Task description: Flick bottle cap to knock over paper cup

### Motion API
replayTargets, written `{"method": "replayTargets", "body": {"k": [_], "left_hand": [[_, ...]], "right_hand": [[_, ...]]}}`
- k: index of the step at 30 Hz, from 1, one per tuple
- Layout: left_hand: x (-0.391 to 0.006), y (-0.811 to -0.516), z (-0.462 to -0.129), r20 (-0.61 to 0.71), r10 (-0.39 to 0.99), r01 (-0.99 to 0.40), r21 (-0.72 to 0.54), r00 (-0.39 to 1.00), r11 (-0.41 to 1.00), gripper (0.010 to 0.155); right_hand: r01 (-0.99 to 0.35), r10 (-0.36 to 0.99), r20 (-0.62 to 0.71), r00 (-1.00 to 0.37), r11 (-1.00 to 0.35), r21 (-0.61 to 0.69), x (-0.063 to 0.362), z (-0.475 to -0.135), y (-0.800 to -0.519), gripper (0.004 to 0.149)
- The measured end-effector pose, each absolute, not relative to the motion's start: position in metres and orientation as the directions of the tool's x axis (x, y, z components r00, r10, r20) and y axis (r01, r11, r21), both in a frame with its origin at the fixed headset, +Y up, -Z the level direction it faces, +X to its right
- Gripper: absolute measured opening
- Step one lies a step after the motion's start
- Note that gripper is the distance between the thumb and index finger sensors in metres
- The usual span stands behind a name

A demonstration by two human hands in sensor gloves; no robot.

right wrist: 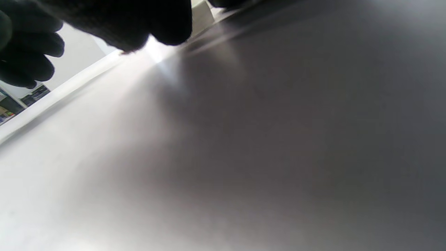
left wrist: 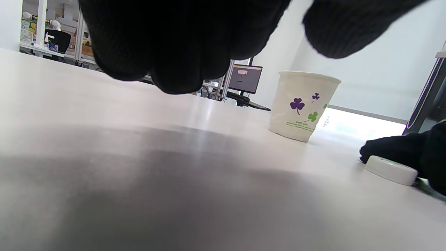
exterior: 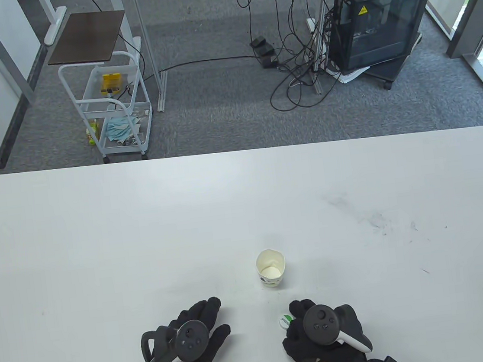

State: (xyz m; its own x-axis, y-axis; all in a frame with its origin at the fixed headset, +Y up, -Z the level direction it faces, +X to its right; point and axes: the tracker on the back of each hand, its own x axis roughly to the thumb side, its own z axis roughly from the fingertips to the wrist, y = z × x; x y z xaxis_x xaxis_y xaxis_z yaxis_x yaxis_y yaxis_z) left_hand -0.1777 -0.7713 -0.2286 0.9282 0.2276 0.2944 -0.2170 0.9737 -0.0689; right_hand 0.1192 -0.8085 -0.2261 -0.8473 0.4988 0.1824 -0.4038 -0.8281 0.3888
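A white paper cup (exterior: 271,268) with clover prints stands upright on the white table (exterior: 101,249), and it also shows in the left wrist view (left wrist: 303,106). A white bottle cap (exterior: 285,322) with a green top lies flat on the table just in front of the cup; the left wrist view (left wrist: 391,170) shows it too. My right hand (exterior: 324,333) sits right beside the cap, its curled fingers (left wrist: 397,148) touching the cap's far side. I cannot tell whether they pinch it. My left hand (exterior: 190,339) rests on the table to the left, fingers spread, holding nothing.
Scuff marks (exterior: 376,220) are on the table's right half. Beyond the far edge stand a white cart (exterior: 107,109), a black cabinet (exterior: 380,21) and floor cables (exterior: 293,66).
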Motion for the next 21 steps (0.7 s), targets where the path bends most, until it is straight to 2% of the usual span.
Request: {"method": "replayTargets", "body": {"k": [1,3,5,6,8,9,10,14,21], "left_hand": [[-0.178,-0.771,-0.229,0.297,0.233,-0.22,-0.075,0.926,0.973,0.07],[-0.178,-0.771,-0.228,0.305,0.242,-0.229,-0.078,0.921,0.97,0.07],[-0.178,-0.769,-0.227,0.312,0.248,-0.239,-0.066,0.917,0.969,0.07],[-0.178,-0.769,-0.226,0.314,0.249,-0.242,-0.061,0.916,0.968,0.07],[-0.179,-0.768,-0.225,0.317,0.255,-0.251,-0.055,0.913,0.966,0.069],[-0.179,-0.768,-0.225,0.319,0.252,-0.25,-0.05,0.914,0.967,0.069],[-0.179,-0.768,-0.224,0.319,0.247,-0.247,-0.041,0.915,0.968,0.069],[-0.178,-0.767,-0.222,0.325,0.226,-0.23,-0.027,0.918,0.973,0.069],[-0.175,-0.766,-0.22,0.334,0.165,-0.18,0.013,0.928,0.984,0.069]], "right_hand": [[-0.416,0.5,0.163,-0.85,-0.829,0.373,0.121,-0.226,-0.808,0.07],[-0.488,0.55,0.148,-0.822,-0.814,0.315,0.131,-0.226,-0.804,0.077],[-0.602,0.645,0.181,-0.742,-0.761,0.244,0.146,-0.229,-0.797,0.07],[-0.615,0.654,0.196,-0.73,-0.755,0.229,0.148,-0.23,-0.796,0.067],[-0.613,0.626,0.265,-0.733,-0.777,0.142,0.156,-0.232,-0.79,0.064],[-0.597,0.579,0.34,-0.741,-0.8,0.061,0.161,-0.234,-0.786,0.064],[-0.576,0.543,0.401,-0.738,-0.816,0.045,0.164,-0.235,-0.783,0.064],[-0.526,0.456,0.446,-0.77,-0.849,-0.041,0.176,-0.235,-0.771,0.067],[-0.461,0.381,0.438,-0.814,-0.883,-0.089,0.191,-0.24,-0.77,0.068]]}}
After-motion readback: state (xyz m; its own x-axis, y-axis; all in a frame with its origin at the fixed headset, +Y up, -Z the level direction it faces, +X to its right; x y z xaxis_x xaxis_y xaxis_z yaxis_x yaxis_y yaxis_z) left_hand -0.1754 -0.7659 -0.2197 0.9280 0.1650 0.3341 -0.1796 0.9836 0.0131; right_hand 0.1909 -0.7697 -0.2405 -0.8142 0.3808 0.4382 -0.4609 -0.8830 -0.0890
